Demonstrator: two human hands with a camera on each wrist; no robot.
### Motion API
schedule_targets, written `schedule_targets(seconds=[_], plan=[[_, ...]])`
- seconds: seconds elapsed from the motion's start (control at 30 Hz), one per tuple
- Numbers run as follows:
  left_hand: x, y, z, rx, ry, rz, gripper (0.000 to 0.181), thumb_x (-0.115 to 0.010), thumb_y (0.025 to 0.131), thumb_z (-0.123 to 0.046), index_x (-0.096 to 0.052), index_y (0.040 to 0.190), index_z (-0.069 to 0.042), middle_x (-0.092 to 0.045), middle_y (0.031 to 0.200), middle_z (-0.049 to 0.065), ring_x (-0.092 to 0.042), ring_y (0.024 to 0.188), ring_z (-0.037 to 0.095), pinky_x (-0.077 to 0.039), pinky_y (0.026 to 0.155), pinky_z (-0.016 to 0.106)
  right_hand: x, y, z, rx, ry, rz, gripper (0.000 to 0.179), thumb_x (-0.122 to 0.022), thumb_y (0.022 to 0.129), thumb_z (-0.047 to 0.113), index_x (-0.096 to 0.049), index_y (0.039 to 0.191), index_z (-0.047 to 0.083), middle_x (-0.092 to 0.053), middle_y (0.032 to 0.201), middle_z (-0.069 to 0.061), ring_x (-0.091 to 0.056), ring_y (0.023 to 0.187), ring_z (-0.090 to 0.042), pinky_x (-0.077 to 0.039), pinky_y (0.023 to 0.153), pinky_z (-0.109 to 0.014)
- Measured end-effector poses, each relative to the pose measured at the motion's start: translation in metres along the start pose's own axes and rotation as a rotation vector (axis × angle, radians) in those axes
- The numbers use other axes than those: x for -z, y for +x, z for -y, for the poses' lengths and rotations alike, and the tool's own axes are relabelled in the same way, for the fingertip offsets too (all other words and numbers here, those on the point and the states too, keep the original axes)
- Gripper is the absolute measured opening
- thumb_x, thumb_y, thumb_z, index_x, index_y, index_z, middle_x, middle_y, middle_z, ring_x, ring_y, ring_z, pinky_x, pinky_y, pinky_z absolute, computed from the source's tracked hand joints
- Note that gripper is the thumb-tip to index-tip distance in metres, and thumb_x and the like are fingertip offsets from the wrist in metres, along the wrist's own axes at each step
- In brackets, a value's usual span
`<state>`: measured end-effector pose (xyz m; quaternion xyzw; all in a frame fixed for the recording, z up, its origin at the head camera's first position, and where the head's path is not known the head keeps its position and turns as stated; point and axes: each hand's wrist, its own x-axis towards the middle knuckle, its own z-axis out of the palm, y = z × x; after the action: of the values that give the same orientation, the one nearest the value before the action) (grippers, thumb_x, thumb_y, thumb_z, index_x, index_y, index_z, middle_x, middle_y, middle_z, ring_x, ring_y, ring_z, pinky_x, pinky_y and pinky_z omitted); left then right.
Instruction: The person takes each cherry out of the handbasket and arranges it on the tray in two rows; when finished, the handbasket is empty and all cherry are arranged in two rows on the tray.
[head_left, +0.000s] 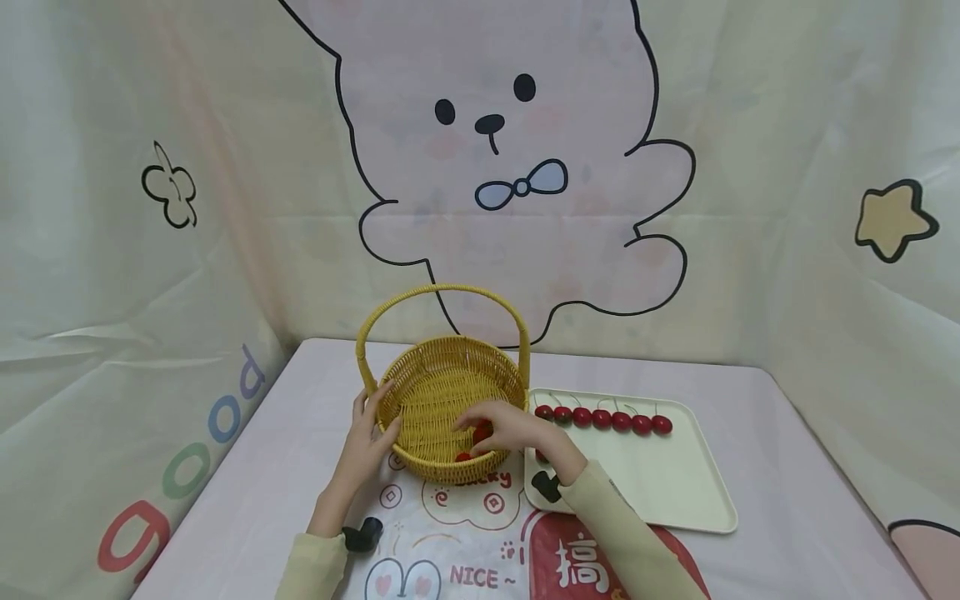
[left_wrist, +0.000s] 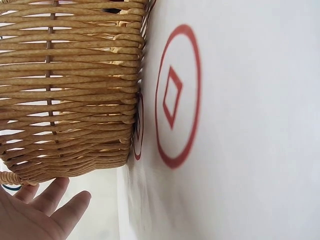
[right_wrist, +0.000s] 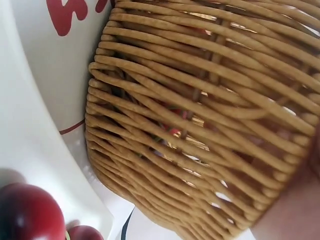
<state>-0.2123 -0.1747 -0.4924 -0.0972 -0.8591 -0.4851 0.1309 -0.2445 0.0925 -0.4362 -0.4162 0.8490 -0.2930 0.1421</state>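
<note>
A yellow wicker basket with a tall arched handle stands on the table, tilted so its inside shows. My left hand rests against its left side near the handle's foot, fingers fairly straight; fingertips touch the weave in the left wrist view. My right hand reaches over the right rim, thumb and fingers bent with their tips apart. Red fruits show in the basket below and between those fingers, partly hidden. On a cream tray to the right, several stemmed red cherries form a row; another lies nearer, close to the tray's edge.
The table cover carries printed drawings and lettering. Behind and at both sides hang cloth walls with cartoon prints. The tray stands right beside the basket, under my right forearm.
</note>
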Motion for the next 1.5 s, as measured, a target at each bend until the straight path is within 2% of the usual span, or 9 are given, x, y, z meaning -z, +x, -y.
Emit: schedule_targets(seconds=[0.13, 0.4, 0.7, 0.93, 1.1, 1.2, 1.33, 1.5], plan=[[-0.001, 0.001, 0.0, -0.002, 0.005, -0.001, 0.058, -0.058, 0.091, -0.02, -0.033, 0.143, -0.027, -0.014, 0.149, 0.013, -0.036, 0.126, 0.048, -0.035, 0.089, 0.071, 0.0, 0.005, -0.001, 0.0, -0.025, 0.052, 0.037, -0.07, 0.082, 0.011, -0.063, 0.118, 0.011, -0.062, 0.118, -0.002, -0.056, 0.109, -0.02, -0.046, 0.095, -0.036], [-0.002, 0.001, -0.002, 0.002, 0.011, 0.006, 0.059, -0.058, 0.091, -0.02, -0.032, 0.143, -0.027, -0.015, 0.148, 0.013, -0.036, 0.126, 0.048, -0.035, 0.09, 0.071, 0.0, 0.011, -0.001, -0.007, -0.019, 0.16, 0.034, -0.067, 0.082, 0.002, -0.065, 0.115, 0.01, -0.063, 0.115, -0.002, -0.056, 0.11, -0.02, -0.047, 0.094, -0.036], [-0.002, 0.001, -0.001, 0.006, 0.02, -0.001, 0.058, -0.058, 0.091, -0.021, -0.033, 0.143, -0.03, -0.015, 0.148, 0.012, -0.036, 0.127, 0.047, -0.035, 0.09, 0.071, -0.002, 0.016, 0.0, -0.042, -0.072, 0.201, 0.028, -0.066, 0.083, 0.004, -0.069, 0.108, 0.017, -0.064, 0.112, 0.007, -0.058, 0.104, -0.016, -0.05, 0.088, -0.032], [-0.001, 0.001, 0.001, 0.004, 0.012, -0.001, 0.058, -0.058, 0.091, -0.02, -0.033, 0.143, -0.029, -0.015, 0.149, 0.012, -0.035, 0.127, 0.047, -0.034, 0.091, 0.071, -0.006, 0.02, -0.001, -0.062, -0.173, 0.22, 0.028, -0.067, 0.085, 0.014, -0.069, 0.109, 0.026, -0.063, 0.112, 0.016, -0.054, 0.099, -0.003, -0.044, 0.089, -0.024], [-0.001, 0.001, 0.001, 0.006, 0.019, 0.003, 0.058, -0.058, 0.091, -0.021, -0.033, 0.143, -0.03, -0.015, 0.148, 0.012, -0.035, 0.127, 0.046, -0.034, 0.091, 0.071, -0.01, 0.023, -0.002, -0.057, -0.183, 0.226, 0.025, -0.067, 0.085, 0.019, -0.069, 0.108, 0.027, -0.062, 0.111, 0.016, -0.054, 0.102, -0.002, -0.043, 0.092, -0.023], [-0.001, 0.001, 0.002, 0.004, 0.024, 0.002, 0.058, -0.058, 0.091, -0.022, -0.033, 0.143, -0.029, -0.016, 0.148, 0.011, -0.036, 0.127, 0.046, -0.034, 0.091, 0.071, -0.012, 0.024, -0.002, -0.05, -0.167, 0.213, 0.025, -0.068, 0.085, 0.021, -0.068, 0.109, 0.024, -0.063, 0.108, 0.015, -0.054, 0.103, -0.003, -0.044, 0.092, -0.022], [-0.001, 0.001, 0.002, -0.003, 0.019, 0.0, 0.057, -0.058, 0.091, -0.021, -0.034, 0.143, -0.028, -0.017, 0.148, 0.012, -0.038, 0.125, 0.046, -0.035, 0.091, 0.071, -0.013, 0.025, -0.002, -0.04, -0.134, 0.191, 0.027, -0.068, 0.085, 0.02, -0.067, 0.111, 0.02, -0.064, 0.105, 0.011, -0.056, 0.098, -0.005, -0.046, 0.086, -0.02], [-0.001, 0.001, 0.002, 0.0, 0.01, 0.002, 0.057, -0.058, 0.091, -0.021, -0.034, 0.143, -0.027, -0.016, 0.148, 0.012, -0.037, 0.126, 0.046, -0.035, 0.091, 0.071, -0.012, 0.025, -0.002, -0.055, -0.045, 0.157, 0.029, -0.067, 0.086, 0.019, -0.065, 0.115, 0.016, -0.064, 0.106, 0.007, -0.059, 0.095, -0.008, -0.048, 0.081, -0.019]])
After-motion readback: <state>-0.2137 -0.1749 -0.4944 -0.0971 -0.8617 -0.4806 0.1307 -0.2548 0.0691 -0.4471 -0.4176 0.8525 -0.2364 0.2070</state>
